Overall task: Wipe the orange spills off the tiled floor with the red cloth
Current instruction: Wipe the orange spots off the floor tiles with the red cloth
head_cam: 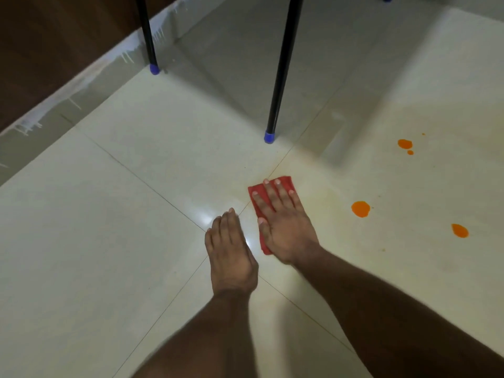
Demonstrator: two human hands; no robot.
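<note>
A folded red cloth (pixel 257 196) lies flat on the pale tiled floor (pixel 136 214) near where tile joints cross. My right hand (pixel 283 225) presses down on it with fingers spread, covering most of it. My left hand (pixel 231 249) rests flat on the bare floor just left of the cloth, fingers together, holding nothing. Orange spills sit to the right of the cloth: a round one (pixel 360 208), another (pixel 459 231) further right, and a smaller pair (pixel 405 144) farther away. A faint yellowish smear shows on the tile around the cloth.
Two black furniture legs with blue caps stand on the floor, one (pixel 275 105) just beyond the cloth and one (pixel 150 45) further left. A dark wooden panel with a paint-streaked skirting (pixel 68 85) runs along the left.
</note>
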